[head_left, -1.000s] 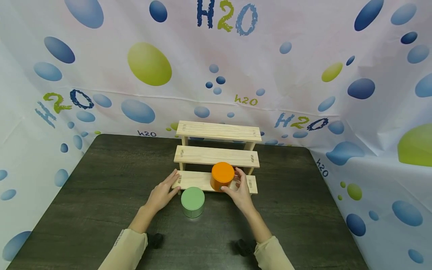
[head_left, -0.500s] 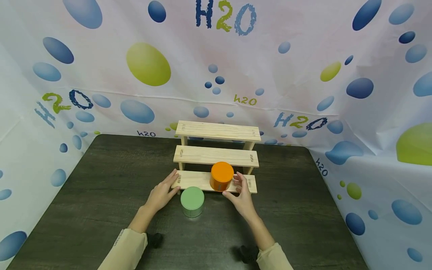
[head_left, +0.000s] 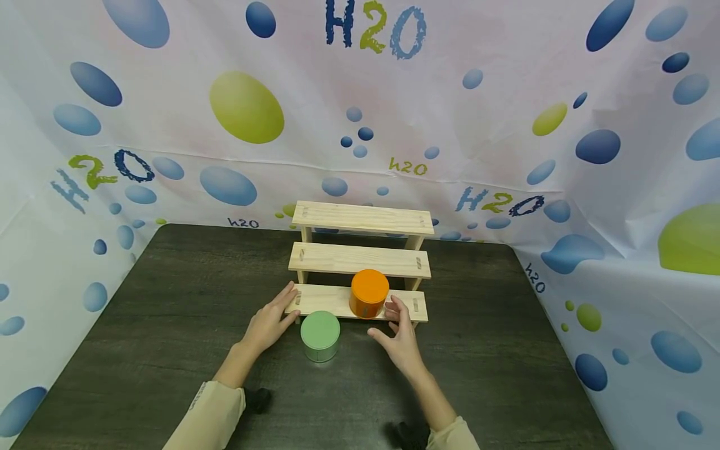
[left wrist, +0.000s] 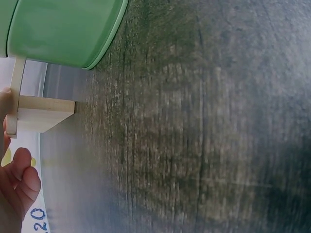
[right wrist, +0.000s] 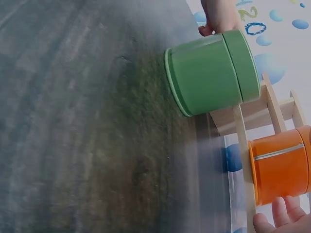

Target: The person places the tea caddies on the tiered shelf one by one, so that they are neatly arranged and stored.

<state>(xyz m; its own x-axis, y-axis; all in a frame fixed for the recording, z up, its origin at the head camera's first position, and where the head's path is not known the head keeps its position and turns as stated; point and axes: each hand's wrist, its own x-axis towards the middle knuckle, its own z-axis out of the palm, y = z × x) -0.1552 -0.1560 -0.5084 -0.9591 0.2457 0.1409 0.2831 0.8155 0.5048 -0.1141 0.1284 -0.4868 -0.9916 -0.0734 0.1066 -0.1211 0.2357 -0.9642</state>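
A light wooden three-step shelf (head_left: 360, 259) stands on the dark table. My left hand (head_left: 267, 325) holds the left end of its lowest step, with the thumb at the front edge and some fingers curled beside the end. An orange lidded canister (head_left: 369, 294) sits upright on that step, right of the middle. Just right of it is my right hand (head_left: 402, 344), thumb and fingers spread apart with nothing between them. A green lidded canister (head_left: 320, 337) stands on the table in front of the shelf, between my hands; the left wrist view shows its lower side.
The dark wood-grain table (head_left: 185, 300) reaches back to a white sheet (head_left: 315, 87) printed with blue and green spots and lettering. The shelf's middle step (head_left: 337, 257) and top step (head_left: 362, 217) rise behind the orange canister.
My right hand has let go of the orange canister and drawn back slightly toward me, its thumb moving off the front. The left hand, shelf and green canister have stayed put.
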